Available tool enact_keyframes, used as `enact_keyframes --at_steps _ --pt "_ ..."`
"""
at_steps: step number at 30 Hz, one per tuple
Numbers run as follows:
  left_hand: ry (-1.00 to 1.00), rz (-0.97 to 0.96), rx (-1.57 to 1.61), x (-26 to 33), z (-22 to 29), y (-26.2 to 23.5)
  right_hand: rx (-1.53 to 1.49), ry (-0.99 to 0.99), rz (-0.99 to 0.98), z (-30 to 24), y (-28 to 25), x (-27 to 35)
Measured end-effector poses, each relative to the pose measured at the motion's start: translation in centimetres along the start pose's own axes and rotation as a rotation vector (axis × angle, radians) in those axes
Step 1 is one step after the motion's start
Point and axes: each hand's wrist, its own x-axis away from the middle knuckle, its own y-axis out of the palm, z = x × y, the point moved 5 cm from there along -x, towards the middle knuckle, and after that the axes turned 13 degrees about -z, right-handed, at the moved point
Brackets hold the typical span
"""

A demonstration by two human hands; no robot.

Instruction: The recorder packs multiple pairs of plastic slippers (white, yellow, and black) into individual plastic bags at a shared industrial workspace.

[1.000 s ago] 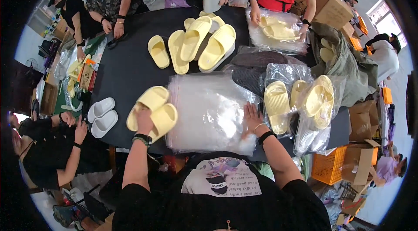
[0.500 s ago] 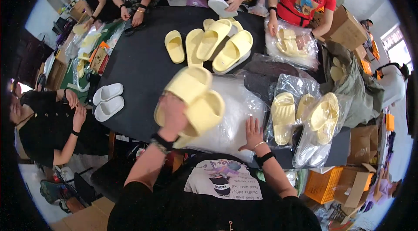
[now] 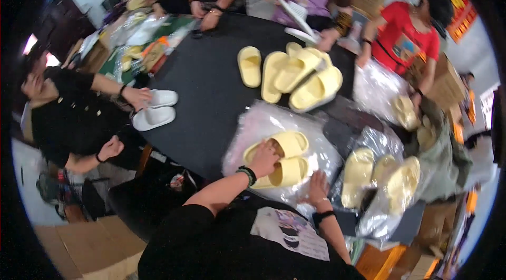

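Note:
A pair of pale yellow slide slippers (image 3: 293,144) lies side by side on a stack of clear plastic bags (image 3: 316,128) in front of me. Into the slippers' openings reaches my left hand (image 3: 264,160), its fingers gripping the pair; the fingertips are partly hidden. Beside the slippers, my right hand (image 3: 317,187) rests on the bags with its fingers stretched out, holding nothing. To its right are yellow slippers in clear bags (image 3: 358,177), and white ones show in the lower bag.
Several loose yellow slippers (image 3: 300,71) sit farther back on the black table (image 3: 205,79). At left, a co-worker's hand (image 3: 138,97) touches white slippers (image 3: 154,118). Another person handles a bagged pair (image 3: 380,90) at the right. A person across holds a white slipper (image 3: 298,16).
My left hand has lowered the yellow pair from the air onto the bags. My right hand stays on the stack. The left co-worker has reached to the white slippers. My view has turned.

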Motion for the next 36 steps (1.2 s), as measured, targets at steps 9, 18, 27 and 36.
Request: enact_keyframes --at_steps 9,18,27,36 --pt "-0.338 0.019 0.111 4.2 -12.4 -4.5 0.028 0.0 -0.018 -0.8 0.2 0.5" --pt "-0.775 0.301 0.018 6.8 -33.6 -19.4 0.023 0.031 -0.021 -1.0 -0.6 0.8" --pt "-0.29 0.316 -0.076 4.3 -11.9 -10.9 -0.045 -0.039 0.081 -0.5 -0.5 1.3" --pt "0.0 -0.144 0.125 4.6 0.9 0.8 -0.431 -0.389 0.878 1.3 -16.0 14.4"
